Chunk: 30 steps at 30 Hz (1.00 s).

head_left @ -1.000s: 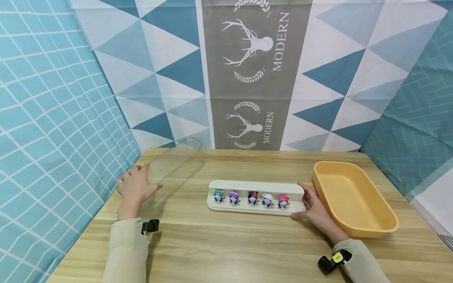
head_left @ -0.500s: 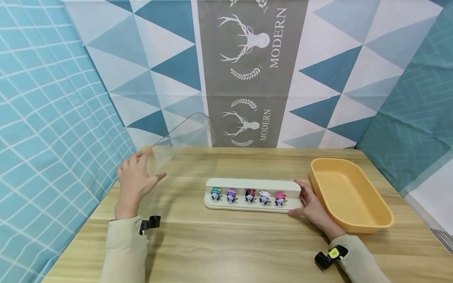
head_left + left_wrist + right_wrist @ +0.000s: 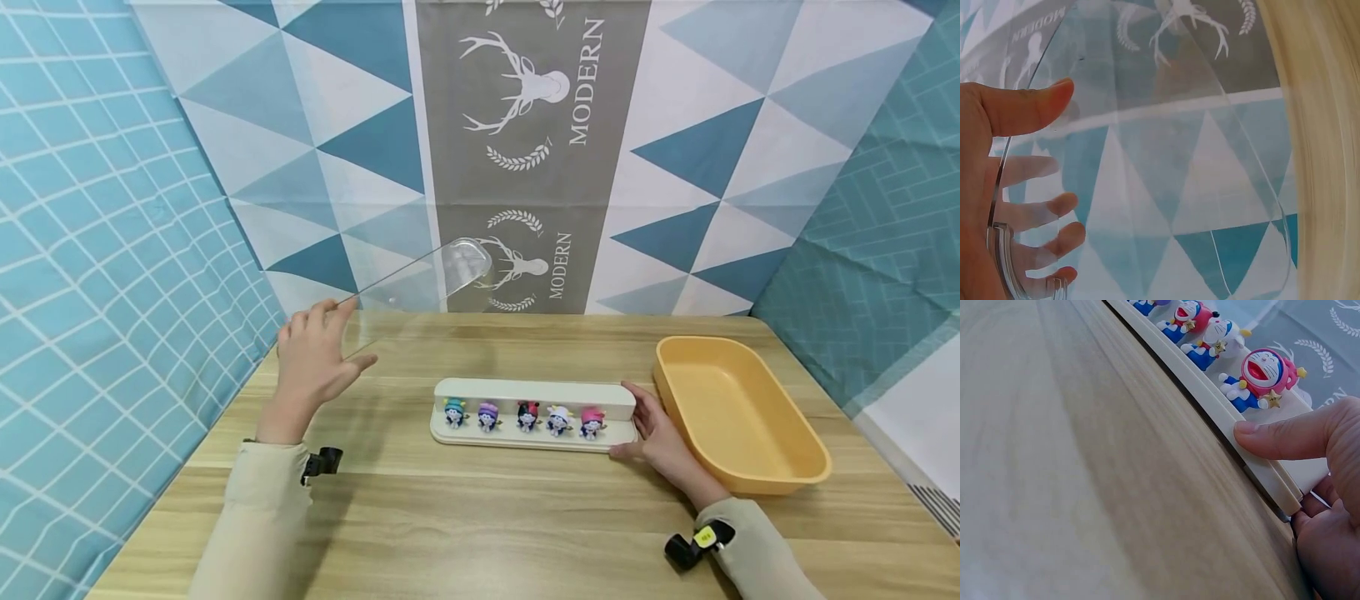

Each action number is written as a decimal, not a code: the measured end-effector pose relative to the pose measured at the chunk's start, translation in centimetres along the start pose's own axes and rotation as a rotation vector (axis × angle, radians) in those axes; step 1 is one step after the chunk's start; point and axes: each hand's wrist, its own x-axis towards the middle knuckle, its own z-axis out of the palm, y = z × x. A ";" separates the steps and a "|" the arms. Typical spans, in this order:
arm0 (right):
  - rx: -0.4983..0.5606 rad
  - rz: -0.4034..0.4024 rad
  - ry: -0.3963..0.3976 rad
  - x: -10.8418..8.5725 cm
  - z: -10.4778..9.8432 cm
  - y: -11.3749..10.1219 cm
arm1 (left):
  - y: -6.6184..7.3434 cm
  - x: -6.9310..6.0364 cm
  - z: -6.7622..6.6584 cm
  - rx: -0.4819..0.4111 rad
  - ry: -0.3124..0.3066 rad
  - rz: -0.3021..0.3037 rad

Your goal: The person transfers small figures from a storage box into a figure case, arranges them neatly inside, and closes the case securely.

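Note:
My left hand [image 3: 315, 358] grips a clear plastic cover [image 3: 465, 262] and holds it tilted above the table, left of the white display stand [image 3: 536, 390]. In the left wrist view the thumb [image 3: 1032, 109] lies on one side of the cover's wall and the fingers show through it. Several small figurines in coloured hats stand in a row on the stand, the pink-hatted figurine [image 3: 592, 423] at its right end. My right hand [image 3: 660, 442] holds that end of the stand. In the right wrist view its thumb [image 3: 1285, 437] presses the front edge, with the fingers partly hidden behind.
An orange-yellow plastic basin [image 3: 738, 408] stands just right of my right hand. All of this is on a wood-grain table [image 3: 480, 533]. Patterned cloth [image 3: 540, 167] hangs behind the table, with blue sheets at both sides.
The clear cover has risen from near the table's back left and swung right, its far end now before the grey panel. My left hand moved up and right; the right hand keeps its hold.

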 end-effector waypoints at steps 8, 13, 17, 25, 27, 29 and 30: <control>0.023 -0.005 0.000 0.1 -0.1 -0.2 | 1.8 0.8 0.7 0.080 0.011 0.138; 0.025 -0.006 -0.001 0.0 0.0 -0.2 | 2.9 1.0 1.0 0.089 0.019 0.240; 0.030 -0.016 -0.002 0.0 0.1 -0.2 | 3.7 1.2 1.0 0.060 0.021 0.335; 0.025 -0.077 0.003 -0.1 0.1 0.3 | 5.1 1.6 0.6 -0.018 -0.048 0.442; 0.026 -0.070 0.003 -0.1 0.1 0.3 | 5.5 1.7 0.5 -0.044 -0.065 0.453; 0.028 -0.057 0.003 0.0 0.0 0.3 | 5.7 1.9 0.6 -0.058 -0.086 0.463; 0.029 -0.049 0.002 0.0 0.0 0.3 | 5.9 2.0 0.6 -0.062 -0.096 0.469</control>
